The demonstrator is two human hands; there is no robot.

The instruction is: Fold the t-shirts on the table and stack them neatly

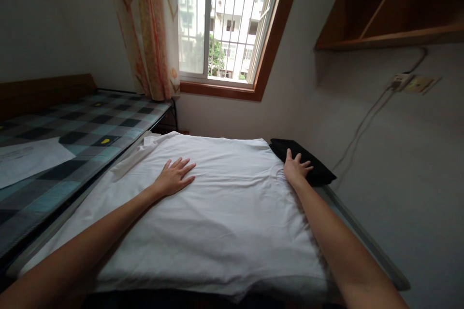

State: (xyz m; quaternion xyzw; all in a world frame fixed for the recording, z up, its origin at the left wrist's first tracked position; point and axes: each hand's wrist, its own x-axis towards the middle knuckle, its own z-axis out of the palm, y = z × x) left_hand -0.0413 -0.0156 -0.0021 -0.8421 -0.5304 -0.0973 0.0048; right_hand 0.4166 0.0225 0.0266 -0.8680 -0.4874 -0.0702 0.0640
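Head view: white cloth [221,212] is lying spread out; left hand [174,177] is resting flat on it, right hand [295,169] is splaying near its edge, overlapping black item [321,166], neither gripping. Uneven pressing risks wrinkling the cloth.

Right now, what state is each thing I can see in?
Left hand: open, spread on the white cloth.
White cloth: spread out, lightly creased.
Right hand: open, at the cloth's right edge.
Black item: lying down, partly hidden by the right hand.
Curtain: gathered at the window's left.
Window: right side apparently open.
Paper: lying unfolded.
Wall socket: plugged into.
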